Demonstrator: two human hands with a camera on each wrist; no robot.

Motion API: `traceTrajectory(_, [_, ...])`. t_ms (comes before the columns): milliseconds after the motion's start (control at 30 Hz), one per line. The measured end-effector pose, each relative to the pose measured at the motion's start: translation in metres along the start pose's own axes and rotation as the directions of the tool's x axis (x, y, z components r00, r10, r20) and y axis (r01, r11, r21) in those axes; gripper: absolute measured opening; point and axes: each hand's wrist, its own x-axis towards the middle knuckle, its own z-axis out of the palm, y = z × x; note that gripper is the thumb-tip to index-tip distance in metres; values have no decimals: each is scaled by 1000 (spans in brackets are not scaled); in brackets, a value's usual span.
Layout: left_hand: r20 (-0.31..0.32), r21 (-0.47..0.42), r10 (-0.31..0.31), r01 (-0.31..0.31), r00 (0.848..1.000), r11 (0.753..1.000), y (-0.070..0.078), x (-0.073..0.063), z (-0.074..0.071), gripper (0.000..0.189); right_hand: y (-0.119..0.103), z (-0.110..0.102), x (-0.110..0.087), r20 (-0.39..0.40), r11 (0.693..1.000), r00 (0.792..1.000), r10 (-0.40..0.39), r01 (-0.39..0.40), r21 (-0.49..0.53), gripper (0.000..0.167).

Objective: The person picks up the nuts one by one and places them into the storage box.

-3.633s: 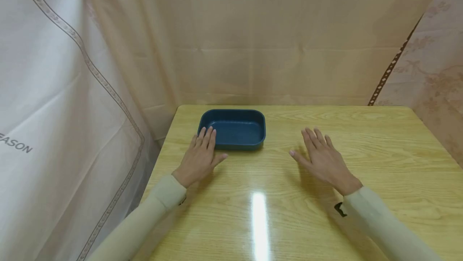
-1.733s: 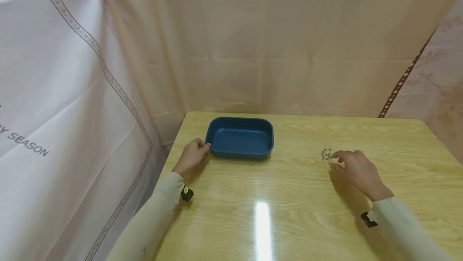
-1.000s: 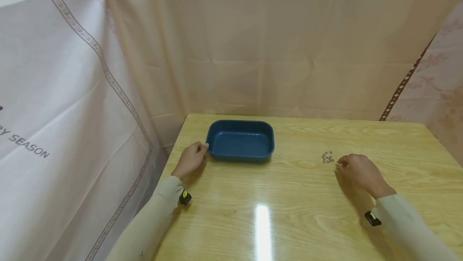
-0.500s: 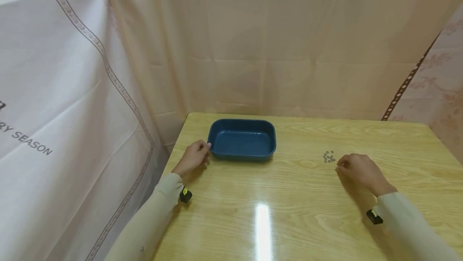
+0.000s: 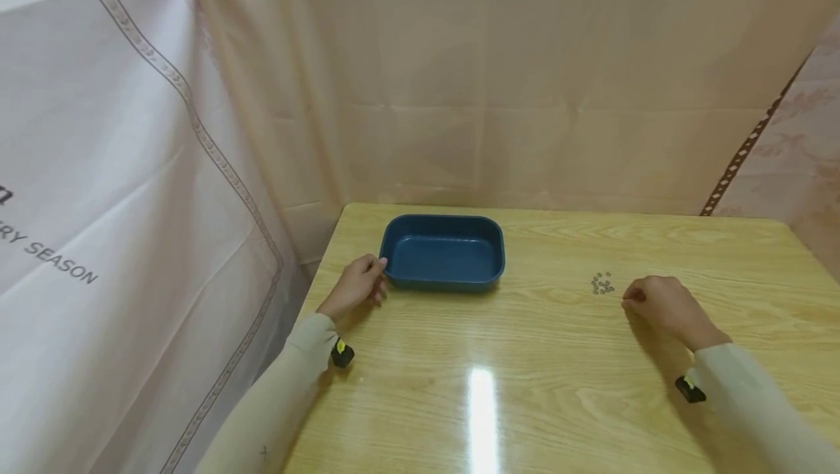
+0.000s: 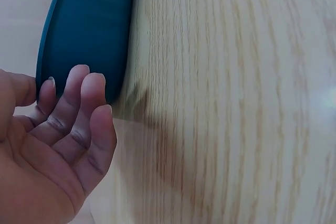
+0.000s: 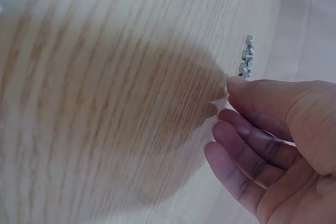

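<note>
My left hand (image 5: 356, 284) pinches the rim of a dark blue rectangular tray (image 5: 485, 286) at its near left corner. In the left wrist view the thumb and index fingertips (image 6: 47, 91) meet at the tray's edge, and the other fingers curl loosely beside its wall. Several small silvery metal nuts (image 5: 602, 284) lie in a cluster on the table to the right of the tray. Just right of them is my right hand (image 5: 669, 308), low over the table, fingers curled and thumb and index brought together. I cannot tell whether a nut sits between those fingertips.
The wood-grain table (image 5: 558, 372) carries a bright light reflection near its front. A beige cloth (image 5: 525, 80) hangs behind the far edge, and a white printed cloth (image 5: 118, 204) hangs along the left side.
From flat and spread, both hands have closed up: the left took the tray's rim, the right reached the nuts, then drew back slightly right. Over the last second both hands stay nearly still.
</note>
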Motion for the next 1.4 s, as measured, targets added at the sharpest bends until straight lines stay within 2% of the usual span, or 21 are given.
traceTrajectory(267, [-2, -43, -21, 21, 1000, 999, 0, 2, 0, 34, 0, -2, 3, 0, 1000, 1000, -13, 13, 4, 7])
traceTrajectory(467, [-9, -49, -31, 30, 999, 998, -1, 3, 1, 35, 1, 0, 6, 35, 998, 999, 28, -30, 49, 27])
traceTrajectory(733, [-24, -58, -25, 24, 999, 998, 0, 4, 2, 34, 1, -1, 10, 8, 1000, 1000, -23, 23, -1, 9])
traceTrajectory(1200, [-7, -63, -18, 17, 1000, 998, -3, 3, 1, 37, 4, -1, 21, 75, 999, 997, -9, 5, 51, 14])
traceTrajectory(1400, [10, -61, -11, 12, 1000, 998, -6, 6, 1, 38, 2, 2, 22, 47, 997, 998, -43, 40, 66, 17])
